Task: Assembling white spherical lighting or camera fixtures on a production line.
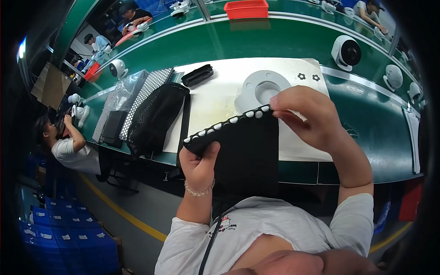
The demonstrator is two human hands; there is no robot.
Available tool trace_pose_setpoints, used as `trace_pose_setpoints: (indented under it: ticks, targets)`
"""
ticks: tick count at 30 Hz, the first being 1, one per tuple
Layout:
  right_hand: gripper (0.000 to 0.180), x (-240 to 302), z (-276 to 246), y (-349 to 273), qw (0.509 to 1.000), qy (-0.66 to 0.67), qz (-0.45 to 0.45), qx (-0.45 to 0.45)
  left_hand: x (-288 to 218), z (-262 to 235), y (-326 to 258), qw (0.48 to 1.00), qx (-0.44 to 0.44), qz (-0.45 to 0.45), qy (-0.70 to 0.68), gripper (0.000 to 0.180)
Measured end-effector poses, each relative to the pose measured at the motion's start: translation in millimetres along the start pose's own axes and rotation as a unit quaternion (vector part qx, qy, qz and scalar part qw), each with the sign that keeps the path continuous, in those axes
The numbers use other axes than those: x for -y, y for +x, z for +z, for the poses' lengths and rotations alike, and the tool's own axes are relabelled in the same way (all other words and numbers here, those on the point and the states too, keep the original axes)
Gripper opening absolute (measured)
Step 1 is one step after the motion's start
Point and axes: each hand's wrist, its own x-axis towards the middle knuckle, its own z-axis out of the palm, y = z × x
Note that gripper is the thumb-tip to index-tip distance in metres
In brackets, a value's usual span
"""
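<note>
A thin black sheet [243, 146] hangs before my chest, with white round dots along its upper edge. My left hand [199, 167] is closed on the left end of that edge, thumb on the near side. The upper right corner is pinched between thumb and fingers of my right hand [311, 117]. Beyond the sheet, a round light-grey plastic part [250, 86] with a central hole lies on a white board [220, 82]. Two small black flower-shaped pieces [301, 76] lie on the board's far right.
Left of the board are a black mesh bag [156, 114], white-dotted sheets [149, 89], clear plastic film [130, 87] and a black pouch [197, 75]. White camera-like devices [346, 52] line the green bench [284, 39]. A red bin [246, 9] stands at the back. Other people [75, 149] sit nearby.
</note>
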Motion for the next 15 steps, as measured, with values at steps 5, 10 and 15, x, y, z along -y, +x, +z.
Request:
trace_pose_setpoints:
  ticks: [5,10,15]
  targets:
    - [0.023,-4.4,4.0,0.1,0.976,-0.146,-0.16,-0.024,-0.5,3.2,2.6,0.997,-0.01,-0.068,-0.046,0.017]
    - [0.027,-4.2,3.4,-0.9,0.996,-0.053,-0.065,0.004,1.7,1.4,2.3,0.994,-0.018,-0.082,-0.069,0.017]
    - [0.039,-2.3,4.9,-1.7,0.992,0.124,0.027,-0.001,1.8,0.7,0.9,0.998,-0.006,-0.052,-0.044,0.017]
